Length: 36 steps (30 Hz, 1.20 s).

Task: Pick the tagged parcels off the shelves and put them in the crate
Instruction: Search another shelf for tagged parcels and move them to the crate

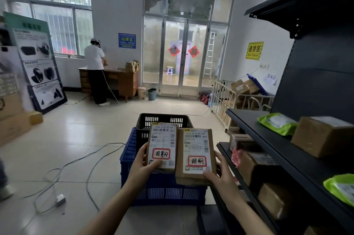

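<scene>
**Two tagged parcels held over the crates, shelf edge close on the right**

We had a parcel in each hand. Our left hand (142,165) was closed around the lower left corner of the narrower tagged parcel (162,146), thumb across its label. Our right hand (220,175) gripped the lower right corner of the wider tagged parcel (195,156), thumb on its face and fingers behind. Both carried a red-bordered handwritten tag, and the two boxes touched along their inner edges.

Below them sat the blue crate (164,187), with a black crate (164,121) resting in or just behind it; we could not tell which.

The risks, as we judged them: each box was pinched only at one corner, so either could pivot and slip, and because they pressed together a shift in one could nudge the other. A drop might strike a crate rim and tumble to the floor.

On the right the dark shelf (268,150) edge ran just beside our right forearm, leaving little room there. The left side was open tile, though loose cables (92,162) lay near the blue crate and could catch a foot.
</scene>
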Each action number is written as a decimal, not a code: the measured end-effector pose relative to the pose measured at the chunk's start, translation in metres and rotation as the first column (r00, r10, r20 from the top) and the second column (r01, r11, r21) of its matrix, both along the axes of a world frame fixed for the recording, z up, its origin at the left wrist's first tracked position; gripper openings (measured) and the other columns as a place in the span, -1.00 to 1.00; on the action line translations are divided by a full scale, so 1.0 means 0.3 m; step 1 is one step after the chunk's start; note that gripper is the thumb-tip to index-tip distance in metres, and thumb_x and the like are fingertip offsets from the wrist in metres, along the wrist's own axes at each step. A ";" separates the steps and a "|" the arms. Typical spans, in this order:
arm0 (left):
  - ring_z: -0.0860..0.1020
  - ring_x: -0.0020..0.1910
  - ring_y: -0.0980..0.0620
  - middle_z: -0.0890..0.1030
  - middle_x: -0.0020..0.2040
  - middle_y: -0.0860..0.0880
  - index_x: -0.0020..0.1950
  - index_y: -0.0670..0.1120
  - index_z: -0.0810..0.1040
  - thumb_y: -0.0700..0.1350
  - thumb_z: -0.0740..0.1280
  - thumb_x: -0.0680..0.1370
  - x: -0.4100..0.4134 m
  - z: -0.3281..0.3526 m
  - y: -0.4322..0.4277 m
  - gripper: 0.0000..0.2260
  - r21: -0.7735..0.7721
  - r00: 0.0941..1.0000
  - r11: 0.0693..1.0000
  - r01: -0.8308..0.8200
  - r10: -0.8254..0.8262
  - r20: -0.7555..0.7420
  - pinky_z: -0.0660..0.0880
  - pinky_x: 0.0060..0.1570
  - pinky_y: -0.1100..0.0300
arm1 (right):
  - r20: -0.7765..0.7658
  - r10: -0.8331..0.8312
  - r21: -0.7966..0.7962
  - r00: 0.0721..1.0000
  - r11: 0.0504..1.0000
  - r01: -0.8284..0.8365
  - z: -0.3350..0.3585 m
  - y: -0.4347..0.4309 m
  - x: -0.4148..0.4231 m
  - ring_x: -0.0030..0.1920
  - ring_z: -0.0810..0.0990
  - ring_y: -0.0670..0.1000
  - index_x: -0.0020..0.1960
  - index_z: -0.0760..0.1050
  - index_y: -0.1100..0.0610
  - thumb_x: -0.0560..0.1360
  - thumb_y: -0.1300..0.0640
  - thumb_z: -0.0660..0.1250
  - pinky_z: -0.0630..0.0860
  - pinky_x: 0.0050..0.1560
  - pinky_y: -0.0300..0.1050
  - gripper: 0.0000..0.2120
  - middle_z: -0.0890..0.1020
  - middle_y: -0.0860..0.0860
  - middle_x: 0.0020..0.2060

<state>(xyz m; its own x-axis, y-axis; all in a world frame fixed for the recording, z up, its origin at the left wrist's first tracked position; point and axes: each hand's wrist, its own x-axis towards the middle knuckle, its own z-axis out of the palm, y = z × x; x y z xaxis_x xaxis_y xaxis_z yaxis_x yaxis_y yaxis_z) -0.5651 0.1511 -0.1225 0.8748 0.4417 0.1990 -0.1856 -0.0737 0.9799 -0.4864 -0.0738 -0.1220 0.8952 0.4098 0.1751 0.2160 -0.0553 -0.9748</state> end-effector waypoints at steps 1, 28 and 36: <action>0.58 0.06 0.01 0.54 0.14 -0.04 0.39 0.02 0.27 -0.17 0.45 0.43 0.034 0.000 0.036 -0.40 0.000 1.000 1.000 0.002 -0.002 -0.007 0.62 -0.19 0.23 | -0.006 0.004 -0.004 1.000 1.000 -0.004 -0.005 0.035 0.041 0.17 0.53 -0.06 0.31 0.24 -0.19 0.48 0.17 0.36 0.52 0.06 -0.18 -0.47 0.55 -0.05 0.16; 0.59 0.06 0.05 0.57 0.14 -0.05 0.44 -0.07 0.27 -0.10 0.52 0.27 0.922 -0.137 0.685 -0.21 -0.073 0.993 0.997 -0.033 0.025 -0.115 0.60 -0.18 0.25 | -0.094 0.095 -0.131 0.991 0.986 -0.107 -0.112 0.700 1.021 0.25 0.45 0.02 0.38 0.17 -0.19 0.40 0.03 0.40 0.44 0.28 0.09 -0.35 0.44 -0.01 0.28; 0.58 0.05 0.06 0.56 0.14 -0.05 0.42 -0.03 0.27 -0.17 0.50 0.34 1.310 -0.097 0.740 -0.30 -0.057 0.987 0.994 -0.090 0.081 -0.138 0.58 -0.15 0.23 | -0.094 0.147 -0.151 0.985 0.975 -0.160 -0.078 0.780 1.456 0.30 0.40 0.05 0.37 0.19 -0.22 0.27 -0.09 0.39 0.41 0.31 0.17 -0.28 0.46 -0.03 0.25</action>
